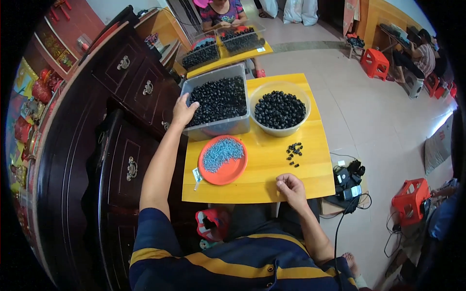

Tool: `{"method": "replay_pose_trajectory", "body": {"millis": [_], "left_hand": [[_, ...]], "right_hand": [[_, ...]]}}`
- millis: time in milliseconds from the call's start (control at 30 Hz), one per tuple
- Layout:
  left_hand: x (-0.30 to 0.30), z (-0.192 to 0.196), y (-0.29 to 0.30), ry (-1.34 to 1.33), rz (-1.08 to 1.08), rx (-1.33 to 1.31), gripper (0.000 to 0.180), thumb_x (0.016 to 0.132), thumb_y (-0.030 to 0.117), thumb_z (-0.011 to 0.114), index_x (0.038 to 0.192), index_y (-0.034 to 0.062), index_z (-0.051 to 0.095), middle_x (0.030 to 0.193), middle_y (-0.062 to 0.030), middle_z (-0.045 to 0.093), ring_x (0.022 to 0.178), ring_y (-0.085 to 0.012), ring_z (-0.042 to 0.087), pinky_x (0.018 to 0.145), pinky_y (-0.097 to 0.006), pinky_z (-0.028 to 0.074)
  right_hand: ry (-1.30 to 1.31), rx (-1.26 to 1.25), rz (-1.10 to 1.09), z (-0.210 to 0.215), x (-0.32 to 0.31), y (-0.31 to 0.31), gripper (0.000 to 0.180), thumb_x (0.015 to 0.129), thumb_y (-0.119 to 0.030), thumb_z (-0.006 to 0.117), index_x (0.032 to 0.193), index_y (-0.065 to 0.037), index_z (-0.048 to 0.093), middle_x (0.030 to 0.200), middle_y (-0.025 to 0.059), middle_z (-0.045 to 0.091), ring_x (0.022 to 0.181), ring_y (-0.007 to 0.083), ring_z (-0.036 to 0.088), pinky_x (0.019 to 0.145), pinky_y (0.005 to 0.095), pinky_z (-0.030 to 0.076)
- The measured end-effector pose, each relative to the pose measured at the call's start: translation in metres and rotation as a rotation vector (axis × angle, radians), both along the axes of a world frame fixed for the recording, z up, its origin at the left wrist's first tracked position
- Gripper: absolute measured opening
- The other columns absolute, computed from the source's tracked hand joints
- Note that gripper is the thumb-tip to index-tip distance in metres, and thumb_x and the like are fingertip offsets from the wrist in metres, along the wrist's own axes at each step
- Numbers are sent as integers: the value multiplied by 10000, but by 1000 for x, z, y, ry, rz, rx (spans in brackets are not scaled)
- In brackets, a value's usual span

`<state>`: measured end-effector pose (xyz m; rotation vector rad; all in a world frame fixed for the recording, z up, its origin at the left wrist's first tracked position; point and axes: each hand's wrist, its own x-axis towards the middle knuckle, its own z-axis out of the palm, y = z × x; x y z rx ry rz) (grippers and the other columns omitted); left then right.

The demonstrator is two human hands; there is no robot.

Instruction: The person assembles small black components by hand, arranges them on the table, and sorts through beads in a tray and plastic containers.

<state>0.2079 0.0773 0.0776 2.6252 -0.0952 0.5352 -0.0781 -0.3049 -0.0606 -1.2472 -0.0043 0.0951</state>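
Note:
A clear plastic bin (216, 127) full of small black ring-like parts (218, 99) stands at the far left of the yellow table (262, 167). My left hand (184, 111) holds the bin's left rim, thumb inside the wall and fingers along it. Near the table's front edge, my right hand (292, 190) is curled with thumb and fingertips together; anything between them is too small to make out. Just beyond it lie several loose black pieces (294, 154). A red plate (232, 172) with small bluish metallic pieces (221, 154) sits in front of the bin.
A round translucent tub (280, 131) of black parts stands right of the bin. Another person (223, 14) sits behind more bins (240, 41) at a second table. Dark drawers (131, 167) line my left. Cables and adapters (348, 182) lie to the right, near red stools (410, 200).

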Motion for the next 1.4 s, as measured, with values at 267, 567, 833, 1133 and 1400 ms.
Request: {"method": "replay_pose_trajectory", "body": {"millis": [267,567,833,1133,1400], "left_hand": [[60,-25,-12,329,163,226,868,839,499,684,1453,-36,386,1451,-256,450,1348,-378,437,1120,-421,358],[110,-39,-13,290,249,176,898,860,547,646,1506,17,315,1522,-219,366,1393,-370,377,1141,-442,327],[121,-31,-56,300,369,161,808,871,603,593,1463,88,401,1508,-182,378,1371,-384,371,1123,-480,347],[138,-45,-68,252,545,87,856,863,650,578,1418,18,417,1498,-188,389,1378,-367,364,1109,-505,350],[139,-52,-80,155,571,69,879,838,709,557,1381,26,451,1413,-208,487,1316,-393,440,1093,-499,359]], "right_hand": [[16,-42,-15,2,-4,-4,95,949,-79,646,1009,-6,637,837,-29,619,742,48,562,679,219,476],[57,-14,37,14,-3,-5,97,956,-88,652,1010,-10,631,837,-31,610,745,51,560,680,219,475],[71,-1,42,10,-2,-7,107,950,-84,663,1033,-23,634,862,-46,597,762,39,546,677,206,459],[63,2,49,7,-2,-9,114,948,-69,658,1043,-9,641,869,-37,603,793,51,550,720,216,465],[2,4,73,2,-1,-11,122,958,-90,651,1057,-21,629,873,-25,612,752,56,572,685,209,481]]}}
